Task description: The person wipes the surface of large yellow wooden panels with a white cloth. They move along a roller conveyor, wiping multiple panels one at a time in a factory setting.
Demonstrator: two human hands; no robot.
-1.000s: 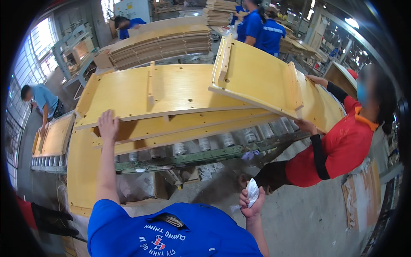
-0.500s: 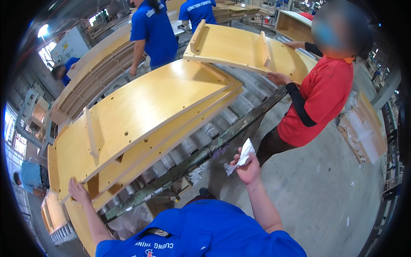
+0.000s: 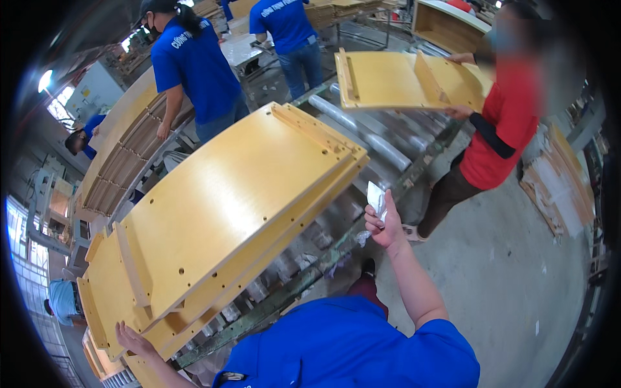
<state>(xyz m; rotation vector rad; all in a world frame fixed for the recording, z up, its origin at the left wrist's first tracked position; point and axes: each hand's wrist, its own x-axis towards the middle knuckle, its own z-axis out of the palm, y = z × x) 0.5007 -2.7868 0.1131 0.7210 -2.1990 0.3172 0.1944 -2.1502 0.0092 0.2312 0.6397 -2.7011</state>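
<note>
Yellow-varnished wooden panels (image 3: 217, 200) lie stacked in front of me, with cross battens and drilled holes on the top one. At the stack's near left end, my left hand (image 3: 134, 339) rests with its fingers stretched out on the edge of a panel. My right hand (image 3: 387, 226) is raised beside the stack's right end, closed around a crumpled white cloth or paper wipe (image 3: 375, 196). A co-worker in red holds another varnished panel (image 3: 391, 81) with both hands, apart from the stack, over the far part of the conveyor.
A roller conveyor (image 3: 381, 147) with a green side rail (image 3: 310, 273) runs under the stack. Curved bare wooden boards (image 3: 126, 152) are piled at the left. Several people in blue stand beyond. To the right, wrapped boards (image 3: 556, 187) lie on the grey floor (image 3: 482, 271).
The co-worker's panel has moved right, away from the stack, uncovering its far end and some rollers. My right hand has risen with the wipe. My left hand stays at the panel edge.
</note>
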